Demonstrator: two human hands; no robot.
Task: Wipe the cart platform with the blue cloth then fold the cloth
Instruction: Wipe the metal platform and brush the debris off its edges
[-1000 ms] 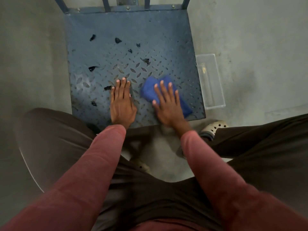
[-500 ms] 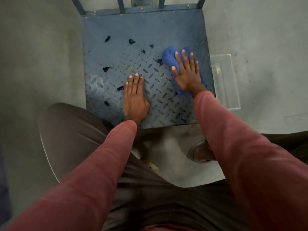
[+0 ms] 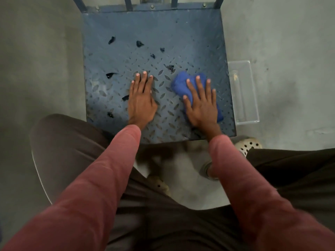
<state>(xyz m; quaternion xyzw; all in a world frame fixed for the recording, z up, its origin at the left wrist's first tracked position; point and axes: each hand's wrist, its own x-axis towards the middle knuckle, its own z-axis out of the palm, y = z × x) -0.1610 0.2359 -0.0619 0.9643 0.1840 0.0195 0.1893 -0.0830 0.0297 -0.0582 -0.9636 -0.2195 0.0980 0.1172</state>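
Blue-grey steel cart platform with raised diamond tread (image 3: pixel 126 28) sits low on a grey concrete floor (image 3: pixel 39 60), seen from above. Dark blue upright bars (image 3: pixel 127 1) rise from a bolted rail along its far edge.

Blue cloth, bunched into a thick wad (image 3: pixel 180 84), lies on the near right part of the platform, close to the right edge but not over it. Right hand (image 3: pixel 202 104) lies flat on top of the cloth, fingers straight and slightly spread, palm pressing down, nothing curled round the fabric. Cloth shows beyond the thumb and fingertips, and again as a strip past the little-finger side of the palm.

Left hand (image 3: pixel 141 102) rests palm-down on the bare tread near the middle of the platform, fingers extended and close together, holding nothing. The two hands are apart, with a band of bare tread between them.

Small black irregular scraps (image 3: pixel 139 44) are scattered over the left and centre of the platform. One lies just beside the left hand's outer edge, another just past the far end of the cloth. Whether they are debris or chipped paint cannot be told.

Clear plastic rectangular tray (image 3: pixel 243 98) lies on the floor just beside the platform's right edge.

Dusty red sleeves (image 3: pixel 101 178) cover both forearms; dark brown trousers (image 3: pixel 59 142) fill the lower frame. Cream perforated clog (image 3: pixel 249 144) shows by the platform's near right corner
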